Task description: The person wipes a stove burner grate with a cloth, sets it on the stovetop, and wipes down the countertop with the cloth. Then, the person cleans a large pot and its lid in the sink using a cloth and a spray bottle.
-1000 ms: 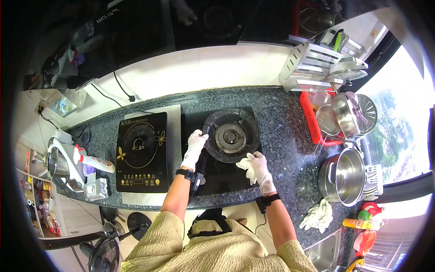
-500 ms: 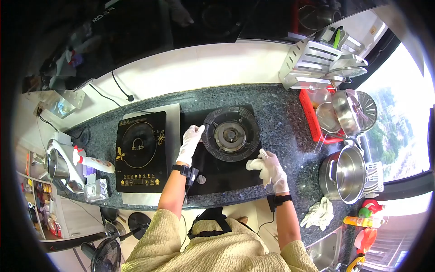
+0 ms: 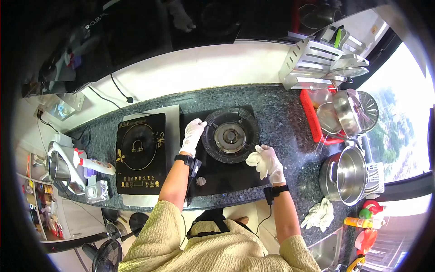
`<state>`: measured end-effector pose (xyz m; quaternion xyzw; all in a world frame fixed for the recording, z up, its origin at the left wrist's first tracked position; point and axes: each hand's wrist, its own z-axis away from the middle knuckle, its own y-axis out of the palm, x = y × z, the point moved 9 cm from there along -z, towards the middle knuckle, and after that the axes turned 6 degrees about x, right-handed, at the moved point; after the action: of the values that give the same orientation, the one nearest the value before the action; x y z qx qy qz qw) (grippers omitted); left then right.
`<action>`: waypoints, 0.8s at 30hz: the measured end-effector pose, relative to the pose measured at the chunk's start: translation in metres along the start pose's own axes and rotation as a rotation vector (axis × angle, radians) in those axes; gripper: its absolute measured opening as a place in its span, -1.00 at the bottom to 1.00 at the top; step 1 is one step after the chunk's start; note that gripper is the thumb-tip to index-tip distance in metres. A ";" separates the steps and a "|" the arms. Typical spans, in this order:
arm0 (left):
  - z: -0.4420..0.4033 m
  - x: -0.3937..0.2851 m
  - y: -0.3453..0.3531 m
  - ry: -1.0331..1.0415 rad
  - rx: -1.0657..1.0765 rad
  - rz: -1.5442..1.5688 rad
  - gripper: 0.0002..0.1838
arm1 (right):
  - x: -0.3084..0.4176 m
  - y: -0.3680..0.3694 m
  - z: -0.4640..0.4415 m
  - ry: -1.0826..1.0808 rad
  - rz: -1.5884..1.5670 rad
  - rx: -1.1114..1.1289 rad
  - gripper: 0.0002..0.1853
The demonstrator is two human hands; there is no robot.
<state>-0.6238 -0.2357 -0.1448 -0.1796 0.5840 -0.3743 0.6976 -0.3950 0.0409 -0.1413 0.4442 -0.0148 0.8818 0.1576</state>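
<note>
A black round burner ring [image 3: 210, 145] sits around the metal gas burner [image 3: 230, 138] on the black glass hob [image 3: 222, 179]. My left hand [image 3: 194, 135], in a white glove, has its fingers closed on the ring's upper left edge. At the ring's lower right, my right hand [image 3: 271, 164], also gloved, is closed around a bunched white cloth [image 3: 257, 162]. The cloth lies close to the rim; whether it touches cannot be made out. A control knob [image 3: 200, 181] shows at the hob's front left.
To the left are a black induction cooker [image 3: 141, 158] and a spray bottle [image 3: 97, 166]. On the right stand a red basket [image 3: 309, 115] of cookware, a steel pot [image 3: 351, 174], a crumpled cloth [image 3: 318, 215] and a sink [image 3: 327, 249]. A slotted metal rack [image 3: 312, 59] stands behind.
My right hand has moved up and slightly left with the cloth, closer to the ring. My left hand has shifted slightly up along the ring's edge.
</note>
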 end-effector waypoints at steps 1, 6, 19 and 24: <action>0.000 0.000 0.001 -0.002 -0.003 -0.014 -0.70 | -0.001 -0.001 0.000 -0.007 0.030 -0.023 -0.76; 0.001 0.001 0.001 0.042 0.012 -0.021 -0.62 | 0.007 0.001 0.015 -0.032 0.190 -0.081 -0.67; 0.155 -0.031 -0.016 0.200 -0.089 0.601 -0.71 | -0.085 -0.034 0.183 -0.023 -0.999 0.169 -0.68; 0.286 -0.056 0.080 0.178 0.799 0.400 -0.71 | -0.147 -0.061 0.267 -0.092 -0.961 0.167 -0.62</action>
<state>-0.3295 -0.1955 -0.0899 0.2528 0.4747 -0.4421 0.7178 -0.0878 0.0157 -0.1024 0.4504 0.2557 0.6870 0.5097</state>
